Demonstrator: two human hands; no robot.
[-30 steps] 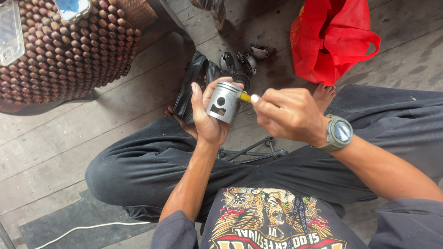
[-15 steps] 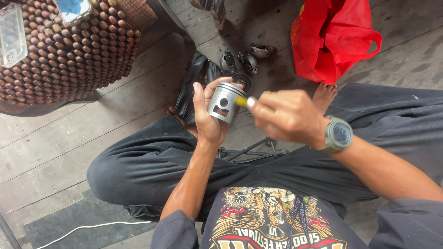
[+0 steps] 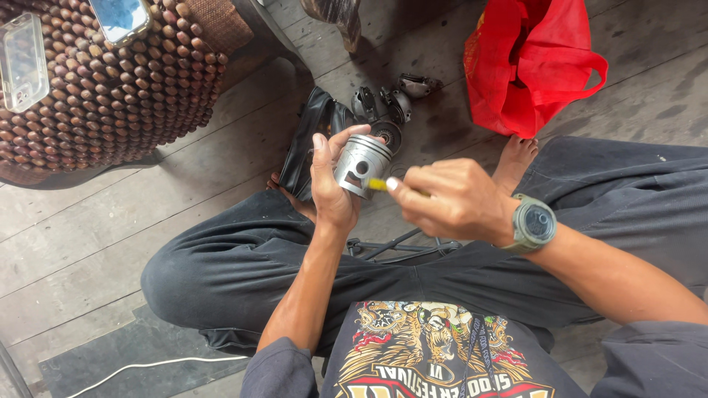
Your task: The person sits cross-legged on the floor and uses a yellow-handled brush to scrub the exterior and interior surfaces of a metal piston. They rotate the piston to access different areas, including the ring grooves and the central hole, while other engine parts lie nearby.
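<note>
Our left hand (image 3: 333, 193) wraps its fingers around the metal piston (image 3: 361, 165). Our right hand (image 3: 451, 200) pinches a yellow tool (image 3: 378, 184) shut between fingertips, its tip touching the piston's side hole.

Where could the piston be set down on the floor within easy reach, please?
Bare planks lie between the beaded seat and the left knee, and between the red bag and the right leg. Ahead of the left hand holding the piston, dark metal parts and a black bag crowd the floor.
</note>
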